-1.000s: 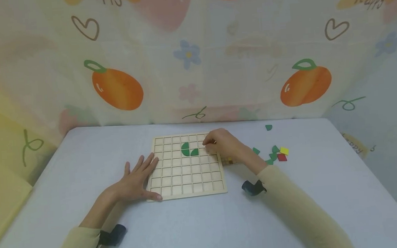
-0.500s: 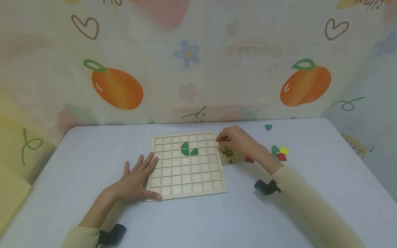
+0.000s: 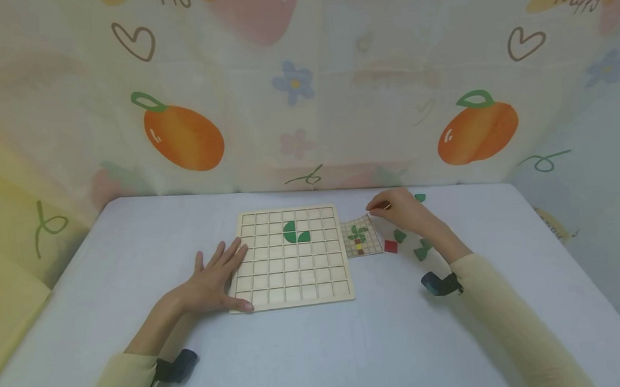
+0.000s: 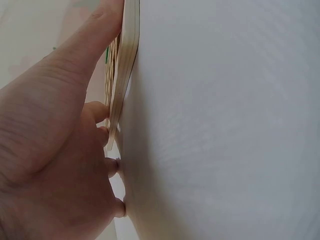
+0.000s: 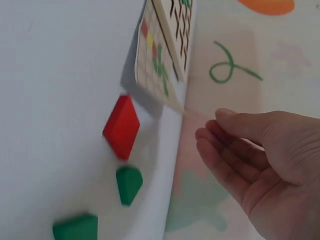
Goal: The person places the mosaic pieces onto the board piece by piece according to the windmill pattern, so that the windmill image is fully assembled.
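A square wooden grid board [image 3: 292, 277] lies on the white table, with green quarter-round pieces [image 3: 289, 233] in its cells. My left hand [image 3: 205, 288] rests with spread fingers on its left edge, the thumb on the front left corner. In the left wrist view the thumb [image 4: 95, 35] lies along the board's rim. A small patterned card [image 3: 368, 246] sits at the board's right edge, its far right corner curved up off the table. My right hand [image 3: 403, 210] is just past that corner, fingers bent loosely, thumb near them. The right wrist view shows nothing between its fingertips, which are close to the card [image 5: 150, 67].
Right of the card lie a red diamond-shaped piece [image 3: 391, 246] and green pieces [image 3: 400, 236], with another green piece [image 3: 421, 198] farther back. My right forearm hides part of the table there. A patterned cloth [image 3: 306, 140] hangs behind the table's back edge.
My right hand has moved right, from over the board's right side to past the card, uncovering the card and red piece. The yellow piece is now hidden behind it. My left hand has stayed put.
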Demonstrator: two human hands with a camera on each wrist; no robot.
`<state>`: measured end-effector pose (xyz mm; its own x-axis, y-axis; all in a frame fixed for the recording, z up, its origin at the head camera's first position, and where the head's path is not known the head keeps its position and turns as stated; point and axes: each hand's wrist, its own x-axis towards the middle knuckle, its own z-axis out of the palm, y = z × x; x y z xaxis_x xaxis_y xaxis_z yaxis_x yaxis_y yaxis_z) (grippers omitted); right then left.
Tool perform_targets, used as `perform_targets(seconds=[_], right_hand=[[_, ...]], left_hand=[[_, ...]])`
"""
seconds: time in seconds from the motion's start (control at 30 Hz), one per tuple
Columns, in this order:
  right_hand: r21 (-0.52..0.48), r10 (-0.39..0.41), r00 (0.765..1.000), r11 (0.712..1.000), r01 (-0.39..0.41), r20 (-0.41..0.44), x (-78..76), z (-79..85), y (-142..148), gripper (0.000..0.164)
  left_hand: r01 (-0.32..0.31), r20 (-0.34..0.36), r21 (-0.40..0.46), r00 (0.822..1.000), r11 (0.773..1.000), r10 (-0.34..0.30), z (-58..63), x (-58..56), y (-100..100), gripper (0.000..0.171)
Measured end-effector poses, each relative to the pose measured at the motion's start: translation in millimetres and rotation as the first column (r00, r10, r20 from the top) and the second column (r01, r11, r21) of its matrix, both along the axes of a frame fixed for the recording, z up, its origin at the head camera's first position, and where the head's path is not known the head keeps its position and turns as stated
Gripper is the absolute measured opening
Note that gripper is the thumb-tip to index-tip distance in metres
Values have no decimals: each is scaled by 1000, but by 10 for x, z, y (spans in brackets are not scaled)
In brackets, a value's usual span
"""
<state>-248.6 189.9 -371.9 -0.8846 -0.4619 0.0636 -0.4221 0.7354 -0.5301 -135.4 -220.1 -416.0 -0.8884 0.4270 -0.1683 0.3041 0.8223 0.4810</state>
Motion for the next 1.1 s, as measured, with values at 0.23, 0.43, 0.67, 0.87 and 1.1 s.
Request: perform_targets(seconds=[0.23,0.43,0.67,0.87,1.1], right_hand=[[-12,-104,994,994,105,22,-101,-21,264,20],[2,-220,973,975,220,63,-219,-78,478,24],[11,-293,956,956,293,18,-330,-100,674,24],[38,-391,919,920,390,53,-373,-196,826,28],[81,-404,911,914,398,79,-375,-236,881,34]], left_hand=[[-5,0,4,1000,1000,5,-15,-7,-5,125],[-2,-1,3,1000,1000,2,-29,-10,-5,125],[-1,-7,9,1000,1000,1,-11,-1,1,124],[-3,-7,18,1000,1000,3,5,6,15,124],[-9,-5,10,1000,1000,9,-2,1,7,124]])
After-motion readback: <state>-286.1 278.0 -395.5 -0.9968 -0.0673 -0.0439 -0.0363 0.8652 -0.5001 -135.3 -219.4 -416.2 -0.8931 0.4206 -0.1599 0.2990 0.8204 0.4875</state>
